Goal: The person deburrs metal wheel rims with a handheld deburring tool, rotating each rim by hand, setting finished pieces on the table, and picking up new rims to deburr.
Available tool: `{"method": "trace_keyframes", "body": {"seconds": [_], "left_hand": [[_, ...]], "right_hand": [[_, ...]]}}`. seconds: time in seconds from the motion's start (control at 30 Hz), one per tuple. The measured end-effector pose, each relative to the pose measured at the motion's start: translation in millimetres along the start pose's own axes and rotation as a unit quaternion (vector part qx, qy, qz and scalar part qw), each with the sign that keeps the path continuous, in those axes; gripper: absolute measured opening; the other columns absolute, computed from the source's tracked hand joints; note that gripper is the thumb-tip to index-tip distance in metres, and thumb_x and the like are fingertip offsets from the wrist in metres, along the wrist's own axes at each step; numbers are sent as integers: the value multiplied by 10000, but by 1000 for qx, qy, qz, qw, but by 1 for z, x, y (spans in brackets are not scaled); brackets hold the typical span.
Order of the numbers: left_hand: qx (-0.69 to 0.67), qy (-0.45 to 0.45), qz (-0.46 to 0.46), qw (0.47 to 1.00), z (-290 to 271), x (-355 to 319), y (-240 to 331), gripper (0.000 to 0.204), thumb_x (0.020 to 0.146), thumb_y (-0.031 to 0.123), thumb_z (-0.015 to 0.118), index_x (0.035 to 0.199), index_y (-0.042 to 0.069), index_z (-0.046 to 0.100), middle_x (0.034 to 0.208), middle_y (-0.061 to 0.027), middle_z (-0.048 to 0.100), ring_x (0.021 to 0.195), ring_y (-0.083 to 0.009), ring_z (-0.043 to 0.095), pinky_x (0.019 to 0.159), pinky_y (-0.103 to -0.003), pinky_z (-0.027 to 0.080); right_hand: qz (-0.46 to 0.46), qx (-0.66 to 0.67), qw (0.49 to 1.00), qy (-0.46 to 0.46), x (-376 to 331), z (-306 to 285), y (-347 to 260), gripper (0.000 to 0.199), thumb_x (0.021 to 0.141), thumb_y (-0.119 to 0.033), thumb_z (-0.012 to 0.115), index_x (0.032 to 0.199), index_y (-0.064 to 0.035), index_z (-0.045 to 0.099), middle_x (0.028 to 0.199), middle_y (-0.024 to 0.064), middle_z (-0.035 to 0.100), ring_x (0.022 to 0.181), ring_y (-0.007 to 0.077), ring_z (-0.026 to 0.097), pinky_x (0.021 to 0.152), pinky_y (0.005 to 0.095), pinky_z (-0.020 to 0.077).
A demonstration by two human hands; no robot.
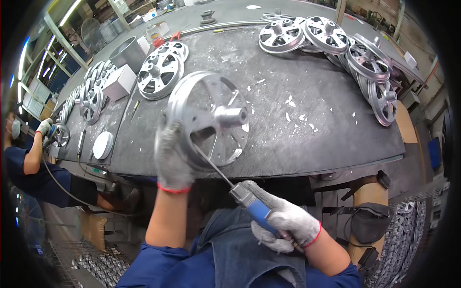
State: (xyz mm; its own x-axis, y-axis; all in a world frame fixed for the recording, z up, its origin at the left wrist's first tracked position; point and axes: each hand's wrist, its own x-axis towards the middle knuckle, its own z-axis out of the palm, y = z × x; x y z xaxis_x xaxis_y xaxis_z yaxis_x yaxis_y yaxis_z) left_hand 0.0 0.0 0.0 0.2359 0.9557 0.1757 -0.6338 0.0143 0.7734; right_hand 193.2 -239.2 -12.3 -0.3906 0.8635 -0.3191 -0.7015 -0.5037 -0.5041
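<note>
Low in the frame, right of center, your right hand (pixel 288 223) wraps its fingers around a blue handheld tool (pixel 258 211), its thin shaft reaching the silver wheel (pixel 204 116) mid-frame. Your left hand (pixel 175 153), blurred, closes its fingers on the wheel's lower-left rim. Beyond, more wheels (pixel 326 36) crowd the dark tabletop (pixel 273 139), upper right.

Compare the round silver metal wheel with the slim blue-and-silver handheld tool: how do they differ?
Shape: the round silver metal wheel is spoked, with a protruding hub; the slim blue-and-silver handheld tool is elongated, ending in a thin rod.
Size: the wheel is broader than the tool.
Hold: the left hand holds the wheel; the right hand grips the tool.
Both are in gloved hands.
</note>
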Motion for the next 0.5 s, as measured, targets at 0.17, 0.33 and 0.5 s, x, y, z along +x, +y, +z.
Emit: {"method": "trace_keyframes", "body": {"seconds": [0.17, 0.33, 0.5], "left_hand": [[218, -90, -131, 963, 15, 31, 66, 645, 896, 79, 757, 1501, -68, 591, 1282, -166, 745, 1132, -250, 738, 1049, -410, 597], [227, -170, -41, 958, 47, 54, 45, 718, 799, -30, 799, 1472, -139, 574, 1255, -199, 754, 1107, -235, 766, 967, -337, 634], [222, -97, 117, 963, 37, 38, -6, 811, 797, -37, 774, 1541, -157, 475, 1327, -242, 701, 1123, -281, 753, 1013, -398, 632]], "right_hand": [[-31, -290, 951, 103, 8, 25, -23, 1061, 884, -98, 867, 1789, -126, 314, 1033, 126, 745, 714, 158, 709, 638, 285, 611], [-138, -610, 755, 197, 10, 21, -29, 846, 959, -289, 827, 1715, -176, 463, 1329, 209, 784, 1170, 335, 775, 1052, 425, 587], [-47, -668, 684, 289, 23, 16, -37, 705, 1047, -343, 699, 1710, -286, 465, 1168, 259, 797, 1091, 492, 763, 953, 508, 607]]}}
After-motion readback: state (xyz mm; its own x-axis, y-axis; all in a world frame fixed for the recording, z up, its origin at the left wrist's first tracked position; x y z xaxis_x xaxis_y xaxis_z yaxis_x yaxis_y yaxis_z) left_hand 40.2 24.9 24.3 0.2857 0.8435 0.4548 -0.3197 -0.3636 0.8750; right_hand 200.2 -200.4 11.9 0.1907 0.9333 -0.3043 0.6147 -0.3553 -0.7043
